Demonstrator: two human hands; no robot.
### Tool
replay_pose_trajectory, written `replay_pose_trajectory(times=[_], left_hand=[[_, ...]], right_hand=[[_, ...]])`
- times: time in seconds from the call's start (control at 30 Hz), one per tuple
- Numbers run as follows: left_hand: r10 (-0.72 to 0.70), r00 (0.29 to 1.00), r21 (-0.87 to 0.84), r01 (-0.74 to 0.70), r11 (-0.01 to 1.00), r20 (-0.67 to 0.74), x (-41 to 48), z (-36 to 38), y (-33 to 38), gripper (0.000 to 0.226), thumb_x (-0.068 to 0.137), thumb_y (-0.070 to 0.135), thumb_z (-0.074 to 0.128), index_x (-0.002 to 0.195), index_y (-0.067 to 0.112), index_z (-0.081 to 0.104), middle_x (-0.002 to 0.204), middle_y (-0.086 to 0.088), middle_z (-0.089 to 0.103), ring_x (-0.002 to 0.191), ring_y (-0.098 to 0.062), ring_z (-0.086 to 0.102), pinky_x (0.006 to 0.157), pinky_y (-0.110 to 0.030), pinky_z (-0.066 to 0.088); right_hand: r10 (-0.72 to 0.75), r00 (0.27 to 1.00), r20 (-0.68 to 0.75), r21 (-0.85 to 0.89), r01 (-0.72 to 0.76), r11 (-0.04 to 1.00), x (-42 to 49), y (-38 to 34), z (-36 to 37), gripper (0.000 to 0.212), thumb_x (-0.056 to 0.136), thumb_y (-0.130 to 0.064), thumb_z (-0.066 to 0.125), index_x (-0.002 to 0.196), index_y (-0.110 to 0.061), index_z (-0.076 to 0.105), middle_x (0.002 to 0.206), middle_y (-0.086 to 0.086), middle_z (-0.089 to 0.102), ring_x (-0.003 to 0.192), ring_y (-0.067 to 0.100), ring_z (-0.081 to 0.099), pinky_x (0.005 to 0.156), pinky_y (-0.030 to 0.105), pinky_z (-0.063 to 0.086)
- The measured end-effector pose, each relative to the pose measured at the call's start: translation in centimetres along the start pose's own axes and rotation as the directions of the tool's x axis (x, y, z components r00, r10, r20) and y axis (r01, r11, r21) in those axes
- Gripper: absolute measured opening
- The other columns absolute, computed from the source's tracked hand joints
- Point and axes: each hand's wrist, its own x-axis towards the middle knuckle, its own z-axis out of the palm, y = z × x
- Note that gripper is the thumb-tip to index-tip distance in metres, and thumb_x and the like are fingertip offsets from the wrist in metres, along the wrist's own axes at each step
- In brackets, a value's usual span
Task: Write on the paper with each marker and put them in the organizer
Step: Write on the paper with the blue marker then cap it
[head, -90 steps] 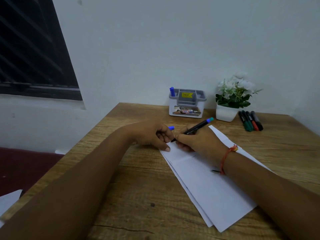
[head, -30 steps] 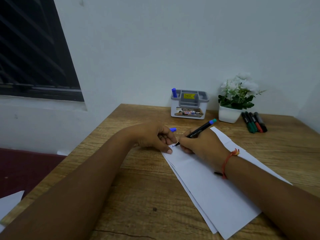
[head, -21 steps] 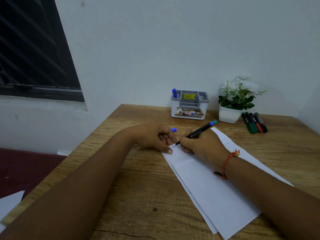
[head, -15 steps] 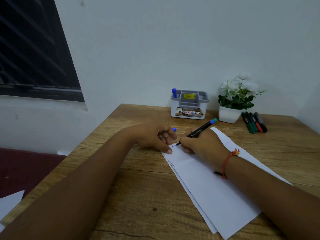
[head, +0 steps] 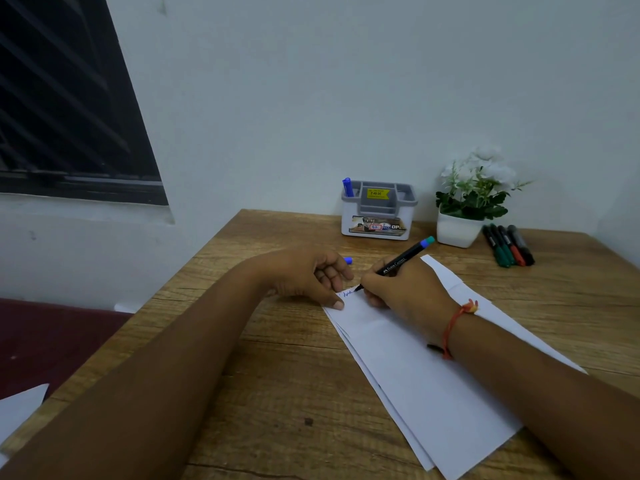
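My right hand (head: 405,292) grips a black marker (head: 398,263) with a blue end; its tip touches the top left corner of the white paper (head: 415,368), next to a short line of blue writing (head: 347,293). My left hand (head: 308,275) rests at that corner, thumb pressing the sheet, fingers curled round a blue cap (head: 348,260) that pokes out past them. The grey and white organizer (head: 377,216) stands at the back by the wall with one blue marker (head: 347,187) upright in its left slot. Several more markers (head: 509,245) lie together at the back right.
A white pot of white flowers (head: 460,226) stands between the organizer and the loose markers. The wooden table (head: 277,393) meets the wall at the back; its left edge drops off beside my left arm. Another sheet corner (head: 20,407) shows at the far left.
The blue writing at the paper's corner has grown a little as the marker tip moved rightward. My left hand has stayed in place at the corner.
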Motion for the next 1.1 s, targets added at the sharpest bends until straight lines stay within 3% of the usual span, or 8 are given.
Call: replay_pose_trajectory(times=[0.43,0.57,0.67,0.73,0.87,1.0,1.1], left_hand=[[-0.004,1.000,0.012,0.004,1.000,0.004,-0.2,0.1,0.4,0.052,0.071,0.017,0.086,0.117,0.023,0.063,0.095,0.006,0.067,0.088,-0.009,0.061,0.091,-0.031,0.053],[-0.010,1.000,0.007,0.010,1.000,0.013,-0.2,0.1,0.5,0.053,0.072,0.015,0.085,0.119,0.022,0.063,0.095,0.005,0.067,0.087,-0.008,0.060,0.089,-0.028,0.053],[-0.009,1.000,0.002,0.009,1.000,0.013,-0.2,0.2,0.6,0.052,0.072,0.014,0.085,0.118,0.022,0.063,0.095,0.005,0.066,0.087,-0.008,0.060,0.089,-0.026,0.053],[-0.008,1.000,0.008,0.008,1.000,0.007,-0.3,0.2,0.7,0.052,0.072,0.015,0.085,0.118,0.023,0.063,0.095,0.006,0.066,0.087,-0.007,0.060,0.087,-0.024,0.053],[-0.006,1.000,0.009,0.006,1.000,0.012,-0.4,0.0,0.7,0.053,0.072,0.017,0.085,0.119,0.022,0.062,0.096,0.005,0.067,0.088,-0.008,0.060,0.087,-0.023,0.053],[-0.020,1.000,-0.004,0.020,1.000,0.021,-0.6,-0.1,0.9,0.051,0.073,0.017,0.085,0.119,0.021,0.063,0.097,0.003,0.067,0.086,-0.006,0.061,0.082,-0.020,0.051],[-0.009,0.990,-0.060,0.001,0.998,-0.139,-0.8,0.2,1.3,0.037,0.075,0.026,0.083,0.109,0.023,0.067,0.091,0.005,0.069,0.080,-0.003,0.062,0.075,-0.018,0.049]], right_hand=[[-0.004,1.000,0.030,0.015,0.004,1.000,-0.1,-0.3,0.2,0.014,0.080,-0.021,0.066,0.082,-0.008,0.072,0.071,0.013,0.073,0.063,0.014,0.064,0.077,0.042,0.058],[0.038,0.999,-0.008,0.043,-0.038,0.998,0.0,0.0,0.0,0.016,0.085,-0.019,0.065,0.096,-0.008,0.071,0.065,0.001,0.068,0.048,0.002,0.061,0.055,0.019,0.047],[0.054,0.998,-0.010,0.079,-0.053,0.995,0.2,0.2,0.0,0.014,0.085,-0.020,0.064,0.093,-0.010,0.070,0.062,-0.001,0.068,0.047,0.000,0.060,0.059,0.021,0.049],[0.076,0.997,-0.020,0.128,-0.073,0.989,0.3,0.2,-0.1,0.014,0.086,-0.020,0.063,0.089,-0.008,0.069,0.059,0.000,0.067,0.047,0.002,0.060,0.064,0.027,0.052],[0.116,0.993,0.015,0.367,-0.113,0.923,0.3,-0.2,-0.7,0.006,0.093,-0.010,0.062,0.090,-0.007,0.066,0.066,0.005,0.063,0.044,0.007,0.055,0.045,0.016,0.044],[0.063,0.997,-0.039,0.477,-0.037,0.878,0.2,-0.4,-1.2,0.006,0.094,-0.012,0.069,0.090,-0.009,0.067,0.065,0.002,0.063,0.054,0.005,0.057,0.049,0.017,0.049],[0.069,0.995,-0.070,0.500,-0.025,0.865,0.2,-0.8,-1.5,0.009,0.095,-0.018,0.068,0.090,-0.012,0.072,0.071,0.002,0.068,0.066,0.006,0.063,0.054,0.019,0.053]])
